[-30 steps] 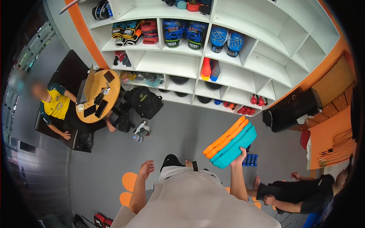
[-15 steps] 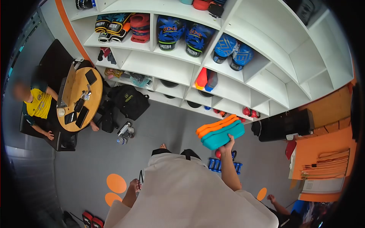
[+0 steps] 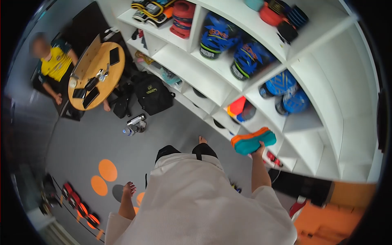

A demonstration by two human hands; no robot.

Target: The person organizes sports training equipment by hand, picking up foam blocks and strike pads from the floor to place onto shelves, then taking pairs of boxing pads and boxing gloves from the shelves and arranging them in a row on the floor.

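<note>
A stack of orange and teal pads [image 3: 254,141] is gripped at its near side by my right hand [image 3: 259,150], in front of the lower shelves. My left hand [image 3: 130,188] hangs low at my left side above the grey floor, holding nothing, its fingers slightly curled and apart. The white shelf unit [image 3: 196,67] rises ahead and to the right. Blue patterned gloves [image 3: 218,34] fill one compartment, and lighter blue gloves [image 3: 294,100] lie in the one to the right.
A person in a yellow shirt [image 3: 57,63] sits by a round wooden table [image 3: 104,83] at the left. A black backpack [image 3: 152,94] and bottles [image 3: 134,124] stand on the floor. Red and black pads [image 3: 74,200] lie at lower left. An orange panel [image 3: 326,224] is at lower right.
The view has turned and the shelves appear closer. My right hand has carried the pads nearer the shelves. My left hand has swung out beside my body. The person at the right has left view.
</note>
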